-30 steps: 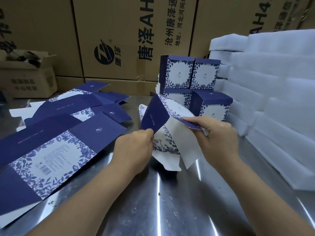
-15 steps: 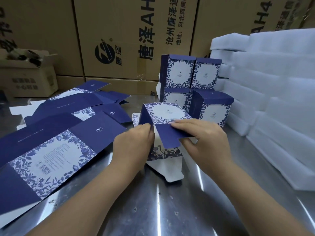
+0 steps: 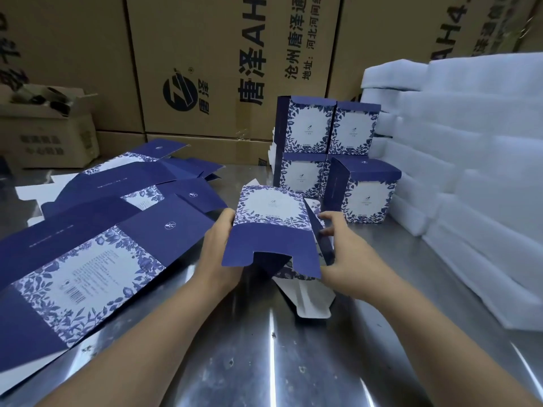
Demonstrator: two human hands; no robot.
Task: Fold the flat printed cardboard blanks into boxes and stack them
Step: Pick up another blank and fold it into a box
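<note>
Steel bench [image 3: 264, 348], packing room. Item: half-folded box [image 3: 273, 207], held above the bench centre, long axis running away from the person, open end and notched navy flap [image 3: 264, 245] facing them. Left hand [image 3: 217, 251] grips the left wall; right hand [image 3: 343, 259] pinches the right side flap [image 3: 318, 239], probably the next tuck. Beyond: finished boxes [image 3: 308, 127], stacked. Left: flat blanks [image 3: 88, 259].

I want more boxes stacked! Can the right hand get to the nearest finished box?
Probably yes: the finished box stands just beyond the right hand, nothing between, but it holds the half-folded box.
</note>
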